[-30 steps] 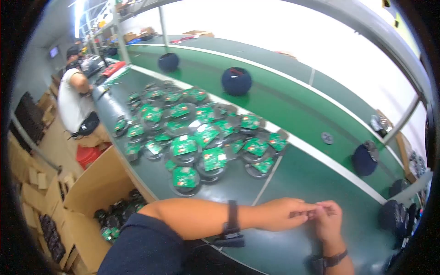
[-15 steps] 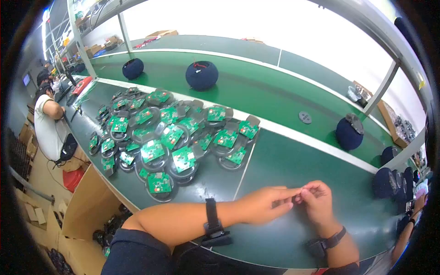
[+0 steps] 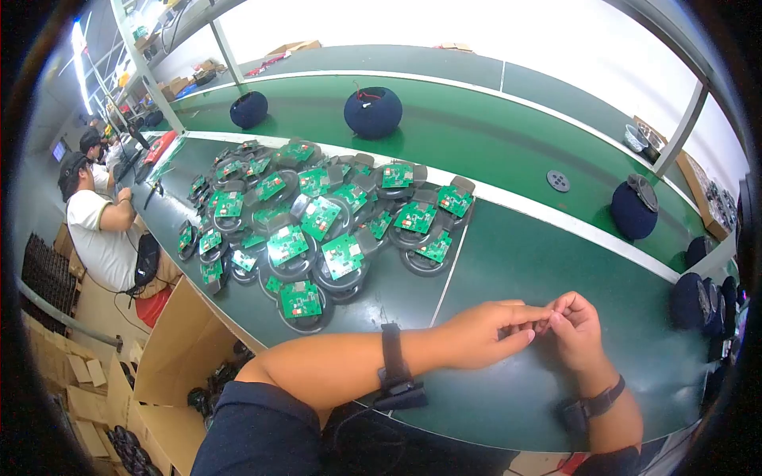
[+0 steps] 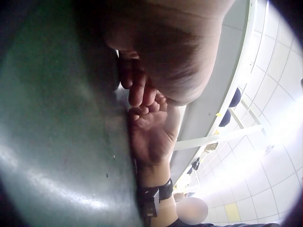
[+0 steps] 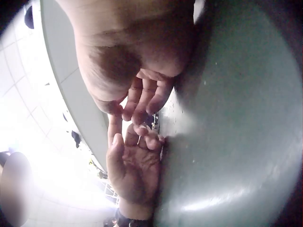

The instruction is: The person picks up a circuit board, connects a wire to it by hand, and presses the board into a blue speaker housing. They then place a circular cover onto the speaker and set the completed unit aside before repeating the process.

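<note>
My left hand (image 3: 488,333) reaches in from the left over the dark green tabletop (image 3: 508,412), index finger stretched out and the other fingers loosely bent. Its index fingertip meets the thumb and forefinger of my right hand (image 3: 578,332), whose fingers are loosely bent. No object shows between the fingertips. In the right wrist view, the left palm (image 5: 137,175) faces the camera behind the near right fingers. Left of the hands lies a heap of round dark plastic parts with green circuit boards (image 3: 300,300) on them.
Navy fabric-covered balls (image 3: 373,115) stand on the green strip behind the white rail, beside a grey disc (image 3: 558,181). More navy balls (image 3: 689,301) sit at the right. A cardboard box (image 3: 178,341) stands below the left edge; a person (image 3: 103,222) sits beyond.
The head view swung right, then slightly back left. Both hands stay together at the fingertips over the tabletop, with only small finger shifts. The heap looks unchanged.
</note>
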`<state>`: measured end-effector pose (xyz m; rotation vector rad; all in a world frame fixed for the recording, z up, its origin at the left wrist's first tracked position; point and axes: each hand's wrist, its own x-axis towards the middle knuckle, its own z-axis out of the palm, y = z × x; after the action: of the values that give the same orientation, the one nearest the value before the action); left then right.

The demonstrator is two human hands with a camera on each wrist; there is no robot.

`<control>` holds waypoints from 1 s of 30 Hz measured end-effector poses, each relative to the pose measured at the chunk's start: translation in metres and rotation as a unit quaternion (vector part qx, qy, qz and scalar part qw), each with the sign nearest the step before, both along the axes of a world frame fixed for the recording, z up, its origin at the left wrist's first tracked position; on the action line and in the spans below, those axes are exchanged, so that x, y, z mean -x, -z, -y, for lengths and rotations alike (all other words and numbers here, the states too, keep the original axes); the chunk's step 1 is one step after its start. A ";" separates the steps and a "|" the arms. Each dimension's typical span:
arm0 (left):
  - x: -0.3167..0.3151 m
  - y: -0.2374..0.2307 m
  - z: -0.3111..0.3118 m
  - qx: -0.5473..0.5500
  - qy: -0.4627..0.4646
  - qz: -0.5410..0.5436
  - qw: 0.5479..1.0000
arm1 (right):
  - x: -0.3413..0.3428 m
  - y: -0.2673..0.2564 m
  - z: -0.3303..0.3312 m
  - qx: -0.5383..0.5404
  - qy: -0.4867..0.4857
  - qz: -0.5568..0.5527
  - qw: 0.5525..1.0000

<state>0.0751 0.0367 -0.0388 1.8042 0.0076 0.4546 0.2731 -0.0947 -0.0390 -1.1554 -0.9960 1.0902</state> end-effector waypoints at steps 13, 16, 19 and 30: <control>0.000 -0.003 0.000 -0.020 -0.014 0.013 1.000 | 0.003 -0.007 0.000 0.028 -0.040 0.009 0.999; 0.000 -0.006 0.000 -0.006 -0.009 -0.016 1.000 | 0.004 -0.008 0.001 0.001 -0.059 0.015 0.998; 0.001 -0.007 -0.001 -0.003 -0.012 -0.022 1.000 | 0.007 -0.011 0.000 0.015 -0.057 0.022 0.998; 0.000 -0.003 -0.001 -0.007 -0.013 -0.013 1.000 | 0.005 -0.009 0.000 0.022 -0.047 0.017 0.999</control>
<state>0.0755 0.0381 -0.0362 1.8256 0.0451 0.4500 0.2681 -0.0944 -0.0303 -1.1758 -1.0652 1.1760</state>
